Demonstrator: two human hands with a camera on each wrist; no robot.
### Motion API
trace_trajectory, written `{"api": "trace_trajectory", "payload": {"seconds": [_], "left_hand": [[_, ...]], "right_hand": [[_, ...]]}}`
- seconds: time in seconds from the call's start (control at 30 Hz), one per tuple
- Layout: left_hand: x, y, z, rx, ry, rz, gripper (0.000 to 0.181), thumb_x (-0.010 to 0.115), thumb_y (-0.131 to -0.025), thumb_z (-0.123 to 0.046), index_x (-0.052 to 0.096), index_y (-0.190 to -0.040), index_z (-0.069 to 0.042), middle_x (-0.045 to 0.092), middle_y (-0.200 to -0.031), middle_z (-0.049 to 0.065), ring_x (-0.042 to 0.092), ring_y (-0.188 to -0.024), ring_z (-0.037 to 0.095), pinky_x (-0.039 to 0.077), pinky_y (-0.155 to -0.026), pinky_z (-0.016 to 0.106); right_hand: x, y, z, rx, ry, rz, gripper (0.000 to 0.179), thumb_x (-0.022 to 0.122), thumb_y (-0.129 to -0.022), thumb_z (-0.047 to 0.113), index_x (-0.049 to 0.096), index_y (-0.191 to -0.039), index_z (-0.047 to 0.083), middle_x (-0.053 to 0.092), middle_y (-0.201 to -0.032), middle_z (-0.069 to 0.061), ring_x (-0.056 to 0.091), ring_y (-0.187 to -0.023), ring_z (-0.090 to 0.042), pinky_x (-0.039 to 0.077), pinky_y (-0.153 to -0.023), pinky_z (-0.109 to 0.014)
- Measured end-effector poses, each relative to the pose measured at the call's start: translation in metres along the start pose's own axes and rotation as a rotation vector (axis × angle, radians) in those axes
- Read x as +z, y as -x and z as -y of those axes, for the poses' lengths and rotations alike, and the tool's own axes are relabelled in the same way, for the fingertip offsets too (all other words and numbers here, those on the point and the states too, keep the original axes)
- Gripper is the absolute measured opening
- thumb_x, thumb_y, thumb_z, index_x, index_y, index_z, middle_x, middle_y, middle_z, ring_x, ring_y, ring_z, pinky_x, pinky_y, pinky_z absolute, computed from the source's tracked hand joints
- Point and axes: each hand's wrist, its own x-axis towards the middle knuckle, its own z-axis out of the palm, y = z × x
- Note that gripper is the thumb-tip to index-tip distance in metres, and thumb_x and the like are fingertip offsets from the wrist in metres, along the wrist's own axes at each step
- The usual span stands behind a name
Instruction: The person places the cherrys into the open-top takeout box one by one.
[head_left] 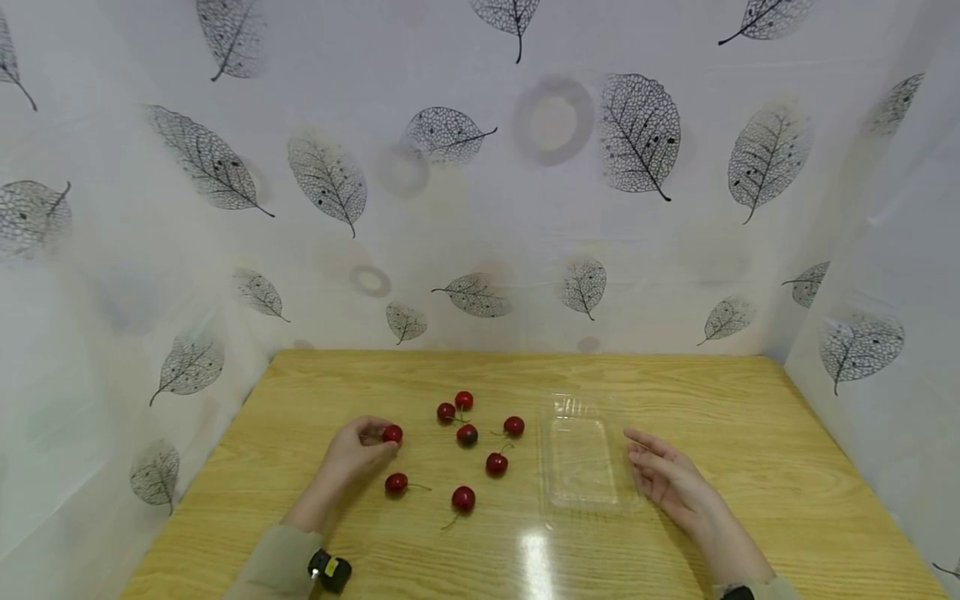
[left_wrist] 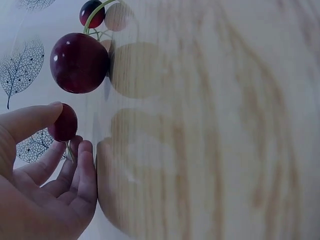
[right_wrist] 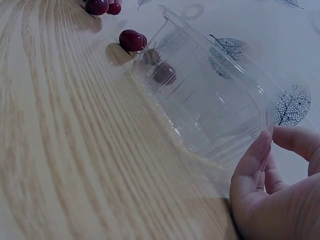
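Observation:
My left hand [head_left: 358,450] pinches a dark red cherry [left_wrist: 64,122] between thumb and fingers at the left of the group. Its thin green stem hangs down toward the curled lower fingers in the left wrist view. A larger-looking cherry [left_wrist: 80,62] lies close by on the wood. On the other side, my right hand [head_left: 672,483] grips the right rim of a clear plastic container [head_left: 581,462], thumb and forefinger meeting at the edge in the right wrist view. The see-through container [right_wrist: 200,100] stands on the table with nothing visible inside.
Several loose cherries lie between the hands, among them one at the front [head_left: 463,499] and one near the container [head_left: 513,427]. The wooden table [head_left: 637,558] meets a leaf-patterned sheet [head_left: 465,208] at the back and sides. A black device [head_left: 330,571] sits on the left wrist.

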Motion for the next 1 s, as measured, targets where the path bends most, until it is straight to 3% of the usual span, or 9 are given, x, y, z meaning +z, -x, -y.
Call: {"api": "trace_trajectory", "payload": {"seconds": [0.23,0.37,1.0], "left_hand": [[0.002,-0.001,-0.005,-0.001,0.088,0.022,0.040,0.078,-0.093,-0.004,0.065,-0.129,0.005,0.071,-0.125,0.023,0.070,-0.111,0.032,0.058,-0.102,0.047],[0.005,-0.001,-0.010,-0.006,0.123,0.032,0.039,0.078,-0.094,-0.004,0.065,-0.130,0.004,0.071,-0.124,0.023,0.070,-0.111,0.031,0.059,-0.101,0.044],[0.024,-0.001,-0.042,0.057,0.086,0.048,0.041,0.084,-0.090,-0.010,0.070,-0.128,-0.003,0.072,-0.129,0.017,0.067,-0.113,0.030,0.058,-0.099,0.045]], "right_hand": [[-0.001,0.000,0.001,0.001,-0.010,0.021,0.041,0.045,-0.110,-0.001,0.071,-0.124,0.028,0.068,-0.112,0.011,0.066,-0.097,0.000,0.057,-0.088,-0.015],[0.000,0.001,0.001,0.003,-0.008,0.019,0.041,0.046,-0.110,-0.001,0.071,-0.124,0.028,0.068,-0.113,0.011,0.066,-0.097,0.000,0.057,-0.088,-0.015],[-0.001,0.001,0.000,0.008,-0.009,0.002,0.040,0.046,-0.110,0.000,0.072,-0.123,0.029,0.068,-0.115,0.012,0.066,-0.099,0.000,0.057,-0.088,-0.016]]}}
